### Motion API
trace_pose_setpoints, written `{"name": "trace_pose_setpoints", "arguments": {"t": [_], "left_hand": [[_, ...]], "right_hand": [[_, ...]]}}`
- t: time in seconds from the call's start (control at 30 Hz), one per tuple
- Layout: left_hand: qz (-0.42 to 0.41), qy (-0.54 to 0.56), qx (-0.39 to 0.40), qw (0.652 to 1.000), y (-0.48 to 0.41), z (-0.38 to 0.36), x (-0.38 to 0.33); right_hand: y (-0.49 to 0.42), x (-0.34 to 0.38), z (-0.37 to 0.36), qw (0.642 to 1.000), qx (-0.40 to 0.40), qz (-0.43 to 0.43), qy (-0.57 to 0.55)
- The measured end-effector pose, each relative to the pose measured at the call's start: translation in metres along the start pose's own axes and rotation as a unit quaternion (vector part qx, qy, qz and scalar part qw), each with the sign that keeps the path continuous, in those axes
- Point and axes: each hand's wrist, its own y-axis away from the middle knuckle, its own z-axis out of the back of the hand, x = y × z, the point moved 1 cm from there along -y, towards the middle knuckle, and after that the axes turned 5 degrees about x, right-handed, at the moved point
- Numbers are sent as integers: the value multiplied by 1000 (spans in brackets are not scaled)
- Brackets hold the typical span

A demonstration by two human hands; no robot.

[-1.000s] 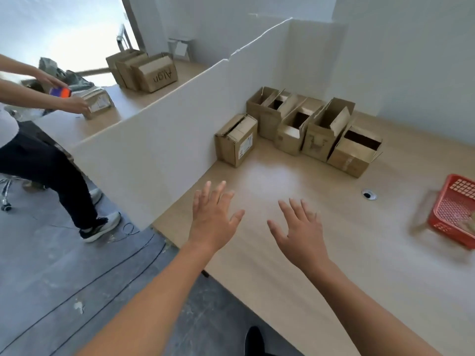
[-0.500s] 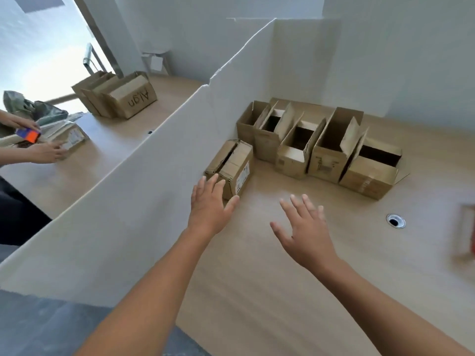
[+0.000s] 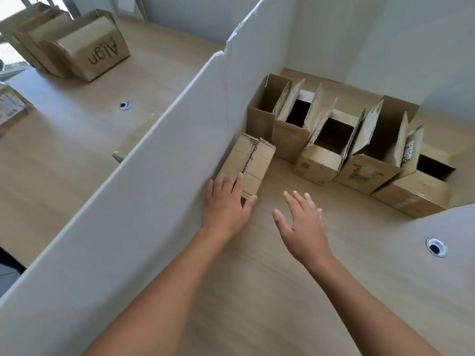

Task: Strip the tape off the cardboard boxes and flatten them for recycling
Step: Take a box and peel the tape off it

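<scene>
A small closed cardboard box [image 3: 253, 161] lies on the wooden desk [image 3: 270, 291] against the white divider. My left hand [image 3: 225, 201] rests on its near end, fingers straight on top and thumb at its near corner. My right hand [image 3: 302, 224] hovers open above the desk, just right of that box and touching nothing. Behind stands a row of several open cardboard boxes [image 3: 331, 140] with their flaps up.
A white divider panel [image 3: 144, 191] runs along the left of the desk, and white walls close the back. A cable grommet [image 3: 435, 247] sits at the right. Beyond the divider lie more boxes, one printed "Align" [image 3: 95, 47], on a second desk.
The view has moved forward and closer to the boxes. My left hand has reached onto the small closed box. My right hand has followed forward above the desk.
</scene>
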Motion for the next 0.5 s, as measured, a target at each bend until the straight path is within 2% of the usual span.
{"name": "trace_pose_setpoints", "arguments": {"t": [0.1, 0.2, 0.37, 0.5], "left_hand": [[-33, 21, -42, 998, 0, -4, 1], [-8, 116, -59, 991, -3, -6, 8], [25, 280, -10, 959, -1, -9, 19], [60, 291, 30, 954, 22, -8, 9]], "right_hand": [[-19, 2, -12, 998, 9, -17, -54], [-37, 4, -22, 994, 32, -26, -105], [-42, 20, -32, 971, 61, 13, -229], [-3, 12, -32, 960, 31, 9, -277]]}}
